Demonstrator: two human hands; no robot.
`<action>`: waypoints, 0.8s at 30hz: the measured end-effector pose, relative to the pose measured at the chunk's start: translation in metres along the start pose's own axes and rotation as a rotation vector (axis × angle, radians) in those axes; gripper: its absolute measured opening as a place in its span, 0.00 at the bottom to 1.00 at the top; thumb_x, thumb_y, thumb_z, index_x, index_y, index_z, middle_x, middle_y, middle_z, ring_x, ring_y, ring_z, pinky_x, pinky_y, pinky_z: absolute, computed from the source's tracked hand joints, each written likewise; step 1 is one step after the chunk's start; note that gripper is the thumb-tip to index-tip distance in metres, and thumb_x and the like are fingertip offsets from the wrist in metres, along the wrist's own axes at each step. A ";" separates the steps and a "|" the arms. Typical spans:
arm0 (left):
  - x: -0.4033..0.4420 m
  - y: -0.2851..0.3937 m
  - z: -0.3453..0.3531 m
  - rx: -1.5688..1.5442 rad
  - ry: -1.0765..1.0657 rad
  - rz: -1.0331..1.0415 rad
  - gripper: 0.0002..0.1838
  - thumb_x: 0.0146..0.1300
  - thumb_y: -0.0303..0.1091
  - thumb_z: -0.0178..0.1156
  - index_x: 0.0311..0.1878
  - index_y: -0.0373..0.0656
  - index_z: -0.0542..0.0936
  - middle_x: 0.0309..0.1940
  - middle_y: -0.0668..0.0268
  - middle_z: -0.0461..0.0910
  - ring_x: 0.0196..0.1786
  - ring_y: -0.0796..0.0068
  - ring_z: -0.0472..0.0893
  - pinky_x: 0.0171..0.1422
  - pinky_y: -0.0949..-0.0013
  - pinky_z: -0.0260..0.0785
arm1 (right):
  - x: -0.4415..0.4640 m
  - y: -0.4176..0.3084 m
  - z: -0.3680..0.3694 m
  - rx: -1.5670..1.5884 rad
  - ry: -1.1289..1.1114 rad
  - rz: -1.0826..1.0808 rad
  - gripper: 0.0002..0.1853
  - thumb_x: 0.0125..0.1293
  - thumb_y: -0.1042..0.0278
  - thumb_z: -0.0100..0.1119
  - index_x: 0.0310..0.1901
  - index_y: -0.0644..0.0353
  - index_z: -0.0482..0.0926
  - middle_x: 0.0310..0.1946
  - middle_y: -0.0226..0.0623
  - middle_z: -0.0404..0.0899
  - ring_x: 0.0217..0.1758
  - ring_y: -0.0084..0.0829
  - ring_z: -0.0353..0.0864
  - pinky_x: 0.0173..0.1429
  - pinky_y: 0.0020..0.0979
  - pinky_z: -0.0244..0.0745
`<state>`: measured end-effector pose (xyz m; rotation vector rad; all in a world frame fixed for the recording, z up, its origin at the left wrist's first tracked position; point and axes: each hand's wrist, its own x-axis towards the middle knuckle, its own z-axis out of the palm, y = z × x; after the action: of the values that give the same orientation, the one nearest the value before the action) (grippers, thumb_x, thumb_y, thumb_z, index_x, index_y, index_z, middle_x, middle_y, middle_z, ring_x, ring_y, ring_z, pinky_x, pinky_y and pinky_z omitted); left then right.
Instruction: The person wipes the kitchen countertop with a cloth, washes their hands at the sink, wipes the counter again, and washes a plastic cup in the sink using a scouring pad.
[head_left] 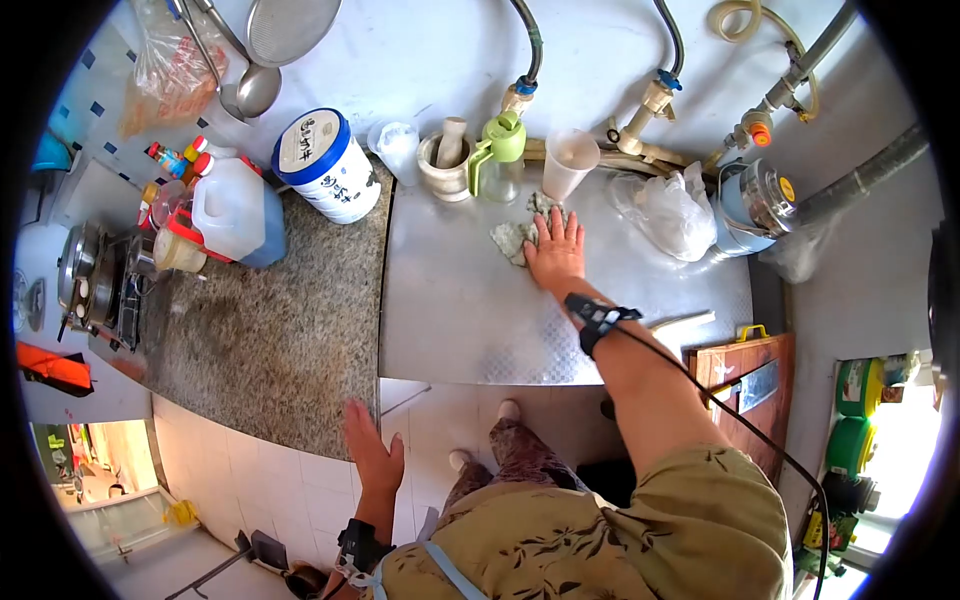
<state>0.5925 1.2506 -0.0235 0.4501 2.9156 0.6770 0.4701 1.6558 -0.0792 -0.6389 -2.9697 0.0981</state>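
Observation:
My right hand (pixel 557 250) lies with spread fingers on a crumpled grey-green cloth (pixel 514 241), pressing it against the metal countertop (pixel 470 320). Just beyond the fingertips stands a pale plastic cup (pixel 571 163). To its left are a green-lidded glass jug (pixel 503 158) and a mortar with a pestle (pixel 446 165). My left hand (pixel 373 448) hangs near the front edge of the stone counter (pixel 290 340), its fingers stretched and thumb apart, with nothing in it.
A large white tub with a blue lid (pixel 328 165) and a plastic jug of liquid (pixel 238 212) stand on the stone counter. A white plastic bag (pixel 680 215) and a metal container (pixel 750 205) are at the right. Pipes (pixel 655 105) run along the wall.

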 end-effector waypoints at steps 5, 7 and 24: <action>-0.001 0.010 -0.003 -0.002 -0.021 -0.005 0.42 0.49 0.28 0.60 0.66 0.31 0.50 0.67 0.42 0.48 0.70 0.44 0.48 0.71 0.49 0.39 | -0.017 -0.083 0.010 0.073 -0.010 -0.084 0.32 0.64 0.47 0.41 0.65 0.57 0.59 0.69 0.45 0.50 0.71 0.51 0.44 0.71 0.50 0.39; 0.006 0.016 0.000 -0.018 -0.034 -0.003 0.42 0.49 0.28 0.60 0.66 0.31 0.51 0.67 0.42 0.48 0.70 0.44 0.48 0.71 0.49 0.39 | -0.041 -0.128 0.009 0.112 -0.076 -0.298 0.32 0.64 0.47 0.41 0.65 0.57 0.59 0.69 0.43 0.51 0.72 0.50 0.44 0.71 0.50 0.39; 0.073 0.056 0.011 -0.043 -0.092 0.304 0.39 0.49 0.28 0.58 0.65 0.30 0.54 0.65 0.42 0.53 0.67 0.43 0.54 0.69 0.52 0.46 | -0.016 0.024 -0.015 0.122 -0.034 -0.106 0.29 0.64 0.51 0.44 0.65 0.55 0.59 0.68 0.39 0.52 0.72 0.42 0.45 0.72 0.44 0.41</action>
<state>0.5393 1.3258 -0.0117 0.9053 2.7663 0.7306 0.4961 1.6716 -0.0676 -0.4696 -2.9945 0.2812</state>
